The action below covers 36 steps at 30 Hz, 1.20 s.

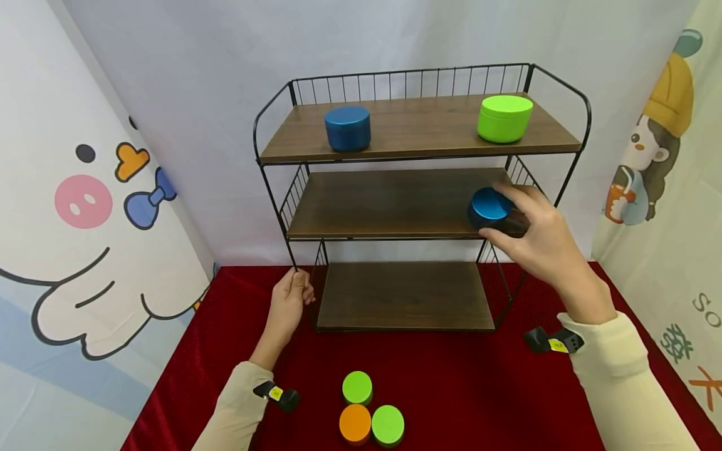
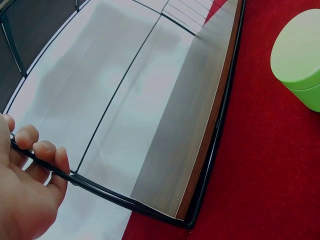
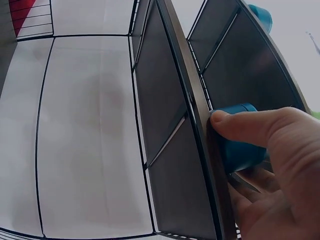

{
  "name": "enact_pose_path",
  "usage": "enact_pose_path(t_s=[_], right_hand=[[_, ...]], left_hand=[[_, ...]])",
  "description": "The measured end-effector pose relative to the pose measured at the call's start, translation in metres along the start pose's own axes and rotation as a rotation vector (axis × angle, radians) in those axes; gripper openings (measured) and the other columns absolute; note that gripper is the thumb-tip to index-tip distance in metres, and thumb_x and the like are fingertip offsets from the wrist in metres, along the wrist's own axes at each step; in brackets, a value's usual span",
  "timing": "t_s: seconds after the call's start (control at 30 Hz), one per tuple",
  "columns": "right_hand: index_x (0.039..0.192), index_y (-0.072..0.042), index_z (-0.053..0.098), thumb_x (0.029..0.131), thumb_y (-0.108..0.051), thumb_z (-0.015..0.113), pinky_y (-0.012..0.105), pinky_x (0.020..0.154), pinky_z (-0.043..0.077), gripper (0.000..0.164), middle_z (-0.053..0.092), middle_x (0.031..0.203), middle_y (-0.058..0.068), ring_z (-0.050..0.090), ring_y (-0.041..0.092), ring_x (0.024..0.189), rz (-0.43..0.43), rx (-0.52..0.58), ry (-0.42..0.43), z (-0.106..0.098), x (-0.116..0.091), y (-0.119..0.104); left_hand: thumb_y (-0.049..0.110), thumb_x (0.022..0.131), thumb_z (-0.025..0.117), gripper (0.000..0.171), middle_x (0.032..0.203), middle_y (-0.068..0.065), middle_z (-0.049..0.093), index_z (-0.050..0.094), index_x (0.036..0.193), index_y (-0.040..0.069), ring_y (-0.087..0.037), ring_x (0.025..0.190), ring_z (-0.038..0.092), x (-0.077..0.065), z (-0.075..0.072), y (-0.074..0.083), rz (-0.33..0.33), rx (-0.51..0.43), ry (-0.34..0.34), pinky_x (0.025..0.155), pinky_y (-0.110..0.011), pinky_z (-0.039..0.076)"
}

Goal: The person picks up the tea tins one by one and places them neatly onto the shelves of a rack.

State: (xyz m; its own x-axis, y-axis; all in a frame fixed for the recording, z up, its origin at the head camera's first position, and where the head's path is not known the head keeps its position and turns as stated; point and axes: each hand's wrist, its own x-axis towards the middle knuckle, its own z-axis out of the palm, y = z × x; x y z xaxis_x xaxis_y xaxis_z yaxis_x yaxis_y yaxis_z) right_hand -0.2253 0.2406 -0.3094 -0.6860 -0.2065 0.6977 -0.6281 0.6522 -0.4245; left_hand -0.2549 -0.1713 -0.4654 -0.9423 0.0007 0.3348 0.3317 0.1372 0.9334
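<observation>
My right hand [image 1: 541,235] grips a round blue tin [image 1: 488,207] between thumb and fingers at the right end of the rack's middle shelf [image 1: 389,200]. The right wrist view shows the thumb across the side of this blue tin [image 3: 242,150], which is at the shelf board. With curled fingers my left hand [image 1: 290,297] holds the black wire frame at the rack's lower left side; the left wrist view shows the fingers round that black bar [image 2: 100,192]. On the top shelf [image 1: 417,122] stand another blue tin [image 1: 348,129] at left and a green tin [image 1: 504,119] at right.
In front of the rack, two green tins [image 1: 357,387] [image 1: 388,426] and an orange tin [image 1: 355,424] stand close together on the red cloth [image 1: 451,388]. The bottom shelf [image 1: 403,294] lies low between the side frames. Printed curtains hang at both sides.
</observation>
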Motion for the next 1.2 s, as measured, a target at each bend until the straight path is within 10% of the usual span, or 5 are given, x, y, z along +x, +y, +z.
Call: enact_pose_path(t_s=[0.63, 0.87, 1.2], right_hand=[[0.144, 0.001, 0.054, 0.083, -0.001, 0.084, -0.003, 0.089, 0.038, 0.068, 0.055, 0.13, 0.027, 0.066, 0.045, 0.11, 0.11, 0.03, -0.138, -0.0074, 0.0041, 0.0032], [0.146, 0.001, 0.052, 0.085, -0.007, 0.085, 0.03, 0.094, 0.052, 0.071, 0.053, 0.137, 0.029, 0.067, 0.049, 0.111, 0.134, -0.006, -0.171, -0.0088, 0.0046, 0.0036], [0.148, 0.002, 0.049, 0.087, -0.009, 0.084, 0.045, 0.093, 0.05, 0.071, 0.052, 0.137, 0.03, 0.065, 0.051, 0.114, 0.15, -0.021, -0.206, -0.0092, 0.0047, 0.0042]], left_hand=[[0.026, 0.113, 0.036, 0.039, 0.066, -0.007, 0.041, 0.044, 0.085, -0.001, -0.01, 0.062, 0.045, -0.0004, 0.0012, -0.0009, 0.043, -0.014, 0.006, 0.066, -0.024, 0.049], [0.025, 0.113, 0.036, 0.038, 0.065, -0.006, 0.04, 0.044, 0.084, 0.0, -0.011, 0.061, 0.045, 0.0004, 0.0008, -0.0027, 0.076, -0.028, 0.006, 0.064, -0.024, 0.049], [0.019, 0.113, 0.034, 0.04, 0.068, -0.02, 0.04, 0.042, 0.089, -0.012, -0.014, 0.063, 0.045, 0.0009, 0.0005, -0.0001, 0.004, -0.003, 0.006, 0.067, -0.029, 0.05]])
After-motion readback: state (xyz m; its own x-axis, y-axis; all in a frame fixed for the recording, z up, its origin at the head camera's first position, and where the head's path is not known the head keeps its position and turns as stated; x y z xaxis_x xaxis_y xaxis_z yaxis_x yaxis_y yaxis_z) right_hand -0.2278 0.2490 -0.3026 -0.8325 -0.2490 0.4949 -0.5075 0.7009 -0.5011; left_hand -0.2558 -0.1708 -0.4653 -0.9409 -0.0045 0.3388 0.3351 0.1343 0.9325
